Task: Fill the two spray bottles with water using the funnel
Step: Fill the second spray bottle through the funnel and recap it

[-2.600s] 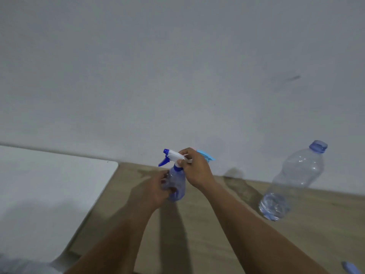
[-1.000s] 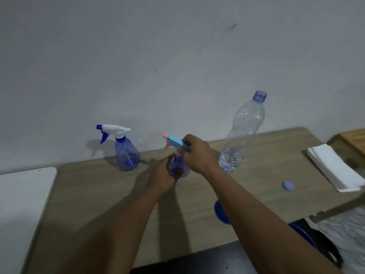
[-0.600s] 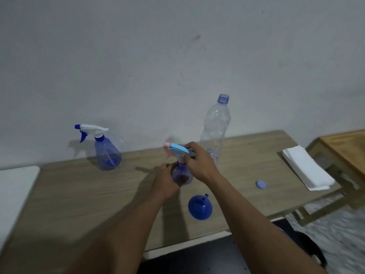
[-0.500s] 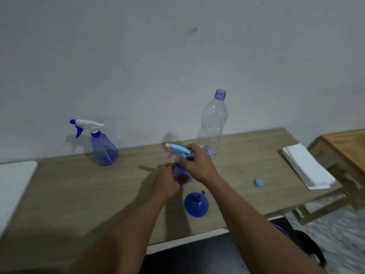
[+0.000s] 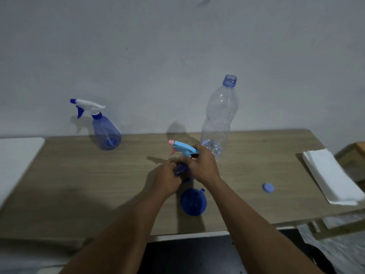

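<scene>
Blue plastic: the funnel point(image 5: 193, 201) lies on the wooden worktop point(image 5: 79, 175) nearest the person, at 6 o'clock from the hands. Its wide mouth faces up and its spout is hidden. This position keeps it within reach, probably for the next time a neck is free.

The left hand point(image 5: 166, 179) grips the body of the held spray bottle point(image 5: 180, 169) with its fingers curled round it, bracing it against rotation. The right hand point(image 5: 203, 167) has fingers and thumb closed round the rear and collar of the light-blue trigger head point(image 5: 182, 148). This split grip suits turning the head on the neck, but whether it is being tightened or loosened cannot be told. The bottle's long axis stands near vertical. The pink nozzle tip points toward 10 o'clock.

A loose bottle cap point(image 5: 268, 188) lies at 4 o'clock. A stack of white paper towels point(image 5: 331, 175) lies at 3 o'clock, by the worktop edge.

The water bottle point(image 5: 219, 119) stands upright at 1 o'clock. It is uncapped and holds little water.

The second spray bottle point(image 5: 105, 131) stands at 10 o'clock near the wall. Its head is fitted and its nozzle points to 9 o'clock. Its fill level is unclear.
</scene>
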Demonstrator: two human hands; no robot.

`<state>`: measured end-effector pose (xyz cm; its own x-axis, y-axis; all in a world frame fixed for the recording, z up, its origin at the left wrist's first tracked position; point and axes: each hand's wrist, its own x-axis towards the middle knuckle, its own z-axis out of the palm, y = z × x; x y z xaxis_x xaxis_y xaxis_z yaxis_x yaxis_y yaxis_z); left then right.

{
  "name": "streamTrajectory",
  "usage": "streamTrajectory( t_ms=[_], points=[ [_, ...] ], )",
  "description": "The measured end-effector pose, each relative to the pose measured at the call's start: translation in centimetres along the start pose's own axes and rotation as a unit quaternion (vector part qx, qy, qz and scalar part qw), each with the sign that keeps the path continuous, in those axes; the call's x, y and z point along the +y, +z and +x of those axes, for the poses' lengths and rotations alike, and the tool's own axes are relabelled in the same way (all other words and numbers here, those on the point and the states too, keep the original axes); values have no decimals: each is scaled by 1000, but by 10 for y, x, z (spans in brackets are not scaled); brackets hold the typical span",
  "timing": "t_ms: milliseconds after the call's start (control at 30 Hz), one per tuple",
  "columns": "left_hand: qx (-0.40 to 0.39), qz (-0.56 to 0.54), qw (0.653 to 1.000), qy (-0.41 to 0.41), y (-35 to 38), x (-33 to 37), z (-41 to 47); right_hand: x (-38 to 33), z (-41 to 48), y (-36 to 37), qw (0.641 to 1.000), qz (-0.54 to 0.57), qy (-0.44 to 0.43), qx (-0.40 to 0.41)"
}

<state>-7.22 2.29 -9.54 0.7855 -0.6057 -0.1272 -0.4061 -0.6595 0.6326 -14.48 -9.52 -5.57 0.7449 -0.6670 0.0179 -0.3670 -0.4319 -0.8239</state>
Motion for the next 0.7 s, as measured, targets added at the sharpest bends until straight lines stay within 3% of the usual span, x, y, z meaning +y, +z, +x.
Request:
streamTrajectory(
  t_ms=[267,500,700],
  points=[
    [25,-52,998,-12,6,3,-1,6,-2,0,997,73,-20,-19],
    [18,-56,998,1,0,10,-7,10,4,-6,997,64,-31,-17],
    [23,-108,994,-8,3,9,-8,13,8,-8,988,124,-39,-89]
  ],
)
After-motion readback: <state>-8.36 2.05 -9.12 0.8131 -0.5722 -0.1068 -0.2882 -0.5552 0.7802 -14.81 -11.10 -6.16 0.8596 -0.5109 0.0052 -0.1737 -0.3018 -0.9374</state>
